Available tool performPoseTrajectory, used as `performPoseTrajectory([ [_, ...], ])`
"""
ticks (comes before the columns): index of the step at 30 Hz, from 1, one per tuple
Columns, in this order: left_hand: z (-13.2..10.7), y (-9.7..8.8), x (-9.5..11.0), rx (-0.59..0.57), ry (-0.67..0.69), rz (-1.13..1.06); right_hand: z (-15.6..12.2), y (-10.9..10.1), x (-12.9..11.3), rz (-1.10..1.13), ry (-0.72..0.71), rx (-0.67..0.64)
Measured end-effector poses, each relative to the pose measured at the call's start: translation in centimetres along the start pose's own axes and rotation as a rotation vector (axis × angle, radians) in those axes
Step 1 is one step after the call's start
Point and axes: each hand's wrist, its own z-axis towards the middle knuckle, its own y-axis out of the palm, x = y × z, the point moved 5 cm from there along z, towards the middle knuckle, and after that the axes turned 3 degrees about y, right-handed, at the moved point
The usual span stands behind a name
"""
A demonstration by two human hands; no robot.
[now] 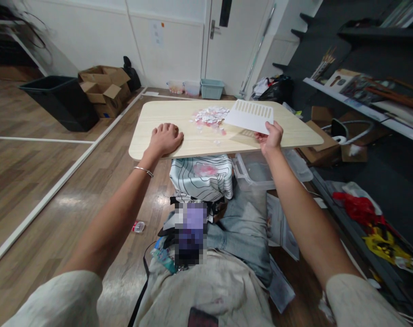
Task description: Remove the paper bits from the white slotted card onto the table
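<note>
A light wooden low table (179, 113) stands in front of me. A heap of small pink and white paper scraps (210, 116) lies near its middle. My right hand (270, 136) is closed on the near corner of a white flat sheet with a row of slots (250, 116), held tilted just right of the heap. My left hand (164, 138) rests on the table's near left part with its fingers curled under, nothing visible in it.
Under the table sit a patterned cloth bundle (201, 176) and a clear plastic box (267, 170). A black bin (61, 101) and cardboard boxes (106, 88) stand at the left. Shelves with clutter (366, 91) line the right; small tubs (211, 88) sit by the door.
</note>
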Motion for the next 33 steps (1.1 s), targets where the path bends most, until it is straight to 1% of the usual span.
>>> performPoseTrajectory([
  [5, 0.1, -0.1, 0.2, -0.011, -0.007, 0.003, -0.3, 0.0, -0.2, 0.025, 0.022, 0.027],
  [11, 0.0, -0.5, 0.7, -0.021, -0.012, 0.019, -0.5, -0.1, -0.2, 0.122, 0.037, 0.057],
  [14, -0.1, -0.7, 1.0, -0.023, -0.019, 0.039, -0.4, 0.0, -0.1, 0.139, 0.042, 0.049],
  [19, -0.1, -1.1, 1.4, -0.015, -0.027, 0.070, -0.1, 0.0, -0.1, 0.104, 0.020, 0.013],
  [22, 0.1, -1.4, 1.5, -0.034, -0.017, 0.095, -0.2, -0.2, -0.1, 0.099, 0.019, 0.016],
  [27, 1.7, -2.2, 0.7, -0.088, -0.011, 0.101, -0.4, -0.2, -0.1, 0.110, 0.032, 0.014],
  [30, 3.0, -2.3, -0.3, -0.049, -0.057, 0.083, -0.4, -0.1, -0.2, 0.109, 0.029, 0.013],
  [33, 3.8, -1.6, -1.1, -0.022, -0.093, 0.077, -0.4, -0.2, -0.2, 0.087, 0.028, 0.016],
])
